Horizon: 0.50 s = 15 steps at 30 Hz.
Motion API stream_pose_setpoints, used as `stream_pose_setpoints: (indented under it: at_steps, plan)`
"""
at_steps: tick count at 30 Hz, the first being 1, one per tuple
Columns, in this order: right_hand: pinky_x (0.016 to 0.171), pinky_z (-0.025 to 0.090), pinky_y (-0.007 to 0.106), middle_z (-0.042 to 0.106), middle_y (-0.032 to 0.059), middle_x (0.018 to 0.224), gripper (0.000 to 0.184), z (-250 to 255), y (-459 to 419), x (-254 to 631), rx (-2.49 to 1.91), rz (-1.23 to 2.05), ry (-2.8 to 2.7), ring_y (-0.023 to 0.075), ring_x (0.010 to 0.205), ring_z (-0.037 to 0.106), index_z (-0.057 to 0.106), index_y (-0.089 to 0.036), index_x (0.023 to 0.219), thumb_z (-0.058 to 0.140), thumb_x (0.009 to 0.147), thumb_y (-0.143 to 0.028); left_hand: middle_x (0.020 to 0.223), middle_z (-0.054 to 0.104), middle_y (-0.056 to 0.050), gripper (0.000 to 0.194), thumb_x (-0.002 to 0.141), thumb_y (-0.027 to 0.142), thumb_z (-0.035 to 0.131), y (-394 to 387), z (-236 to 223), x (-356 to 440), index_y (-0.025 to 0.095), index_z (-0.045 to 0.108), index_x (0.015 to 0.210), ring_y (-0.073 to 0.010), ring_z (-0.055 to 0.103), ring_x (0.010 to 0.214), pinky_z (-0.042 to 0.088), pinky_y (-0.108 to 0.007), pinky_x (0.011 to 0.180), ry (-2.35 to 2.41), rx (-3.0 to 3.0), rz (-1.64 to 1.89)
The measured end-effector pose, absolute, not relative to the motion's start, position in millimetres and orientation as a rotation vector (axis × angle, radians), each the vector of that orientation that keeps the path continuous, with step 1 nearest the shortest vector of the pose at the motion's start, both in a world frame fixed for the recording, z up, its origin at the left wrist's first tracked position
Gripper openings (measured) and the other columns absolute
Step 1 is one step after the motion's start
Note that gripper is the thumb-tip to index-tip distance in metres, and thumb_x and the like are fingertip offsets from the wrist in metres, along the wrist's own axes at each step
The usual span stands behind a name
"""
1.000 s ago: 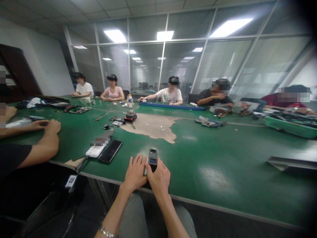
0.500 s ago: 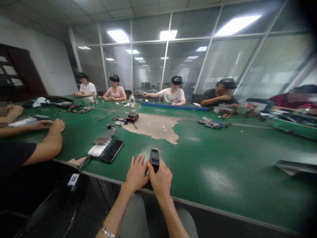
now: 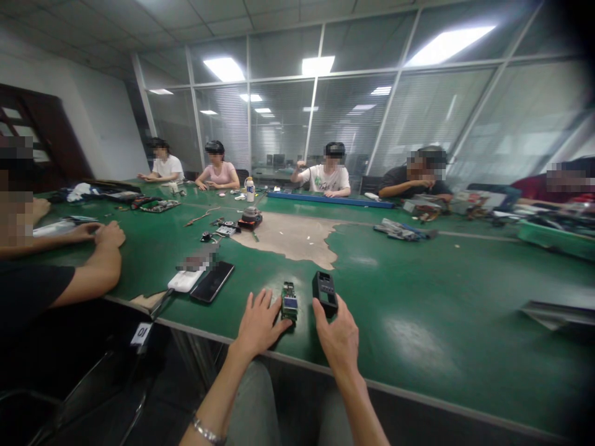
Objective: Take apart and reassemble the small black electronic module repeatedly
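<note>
1. Left hand (image 3: pixel 263 323): open, fingers spread, palm down on the tabletop (image 3: pixel 418 282), just left of the board. Thumb tip sits close to the board's lower end. No grip visible.
2. Right hand (image 3: pixel 337 339): just right of the board, fingers up against the lower end of the black unit (image 3: pixel 324 294). Can't tell if you're gripping it or only touching it.
3. Board (image 3: pixel 289 301): small, green, with a small display on top. Lies flat between your hands, near the tabletop's front edge. Long axis runs straight away from you. Left hand is nearer.
4. Black unit: just right of the board, not touching it. Long axis tilts slightly off the board's. Small screen faces up.
5. Left of the board: white power bank (image 3: pixel 186 280) and black phone (image 3: pixel 212 282), side by side.
6. Beyond the board: tan worn patch (image 3: pixel 290 238) in the tabletop's green surface.
7. Far left of the board: a co-worker's hands (image 3: pixel 109 234), resting on the tabletop.
</note>
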State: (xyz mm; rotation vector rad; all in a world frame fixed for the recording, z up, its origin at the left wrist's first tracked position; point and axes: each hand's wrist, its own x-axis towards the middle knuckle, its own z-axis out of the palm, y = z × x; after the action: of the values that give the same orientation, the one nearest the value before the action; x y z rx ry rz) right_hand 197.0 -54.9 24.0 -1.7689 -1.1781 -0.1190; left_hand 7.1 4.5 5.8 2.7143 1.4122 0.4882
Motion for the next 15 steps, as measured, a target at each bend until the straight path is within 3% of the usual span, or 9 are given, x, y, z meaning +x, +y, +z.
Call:
stream_pose_setpoints:
  at_steps: [5,15]
  plan:
    - [0.090,0.044,0.038,0.068,0.0150,0.110,0.064,0,-68,222,-1.873,-0.136,-1.180,0.0292,0.103,0.062,0.058,-0.013,0.123,0.044,0.089,-0.065,0.156,0.037,-0.011,0.063,0.097,0.066,0.034,4,7,8,0.028,0.043,0.146,-0.0316,0.027,0.145,0.018,-0.059,0.117,1.411,2.727,0.473]
    - [0.102,0.038,0.044,0.059,0.0273,0.127,0.083,-16,-76,221,-1.982,-0.223,-1.196,0.0352,0.122,0.052,0.049,0.001,0.135,0.043,0.087,-0.065,0.157,0.035,-0.010,0.066,0.096,0.069,0.032,1,11,10,0.028,0.043,0.146,-0.0309,0.026,0.146,0.017,-0.057,0.117,1.424,2.709,0.429]
